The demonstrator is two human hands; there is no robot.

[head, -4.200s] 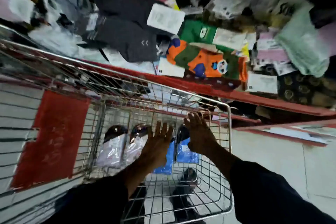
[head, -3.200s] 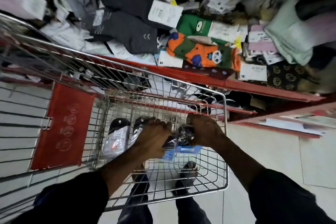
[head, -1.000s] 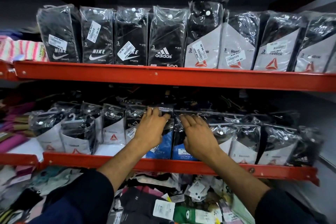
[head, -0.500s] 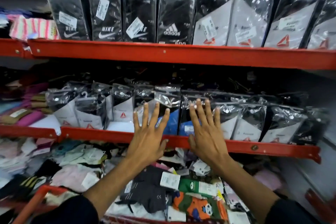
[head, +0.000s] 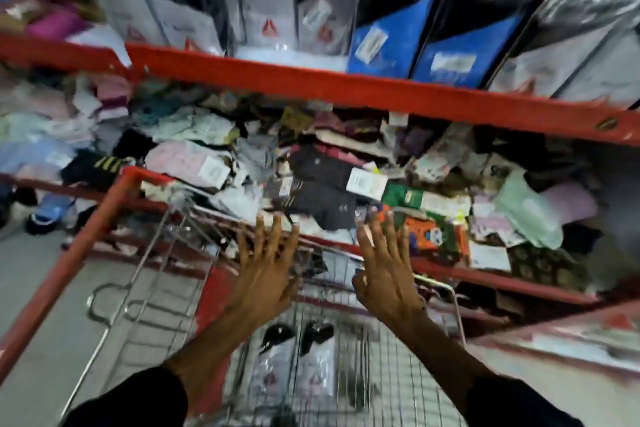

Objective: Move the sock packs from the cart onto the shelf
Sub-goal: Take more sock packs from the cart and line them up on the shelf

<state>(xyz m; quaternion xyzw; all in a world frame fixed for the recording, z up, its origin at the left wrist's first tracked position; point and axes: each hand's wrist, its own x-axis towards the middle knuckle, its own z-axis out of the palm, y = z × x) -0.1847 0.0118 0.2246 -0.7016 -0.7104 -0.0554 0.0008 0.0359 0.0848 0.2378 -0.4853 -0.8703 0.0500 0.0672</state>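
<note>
Two sock packs [head: 294, 371] lie side by side on the wire floor of the cart [head: 398, 374], at about 6 o'clock in the view and directly below the person's outstretched arms. Both hands hover above the basket with fingers spread and nothing in them — the left hand [head: 266, 277] at roughly 7 o'clock of centre, the right hand [head: 384, 277] just beside it toward 5 o'clock. The red cart handle [head: 72, 260] runs off toward 8 o'clock.

Beyond the hands, a lower tier is heaped with loose socks [head: 311, 177] in mixed colours. Farther still, at 12 o'clock, the red shelf [head: 346, 87] carries a row of upright packs, two blue-carded packs [head: 426, 42] standing among white ones.

The step in hand appears to be reaching back down for the remaining pair. Done well, it likely means bringing both hands straight down inside the wire walls, taking one pack in each by its upper end, and lifting clear of the rim before swinging up to the row — the slippery film could let a loosely pinched pack slide. The picture is motion-blurred, so printed labels cannot be read.
</note>
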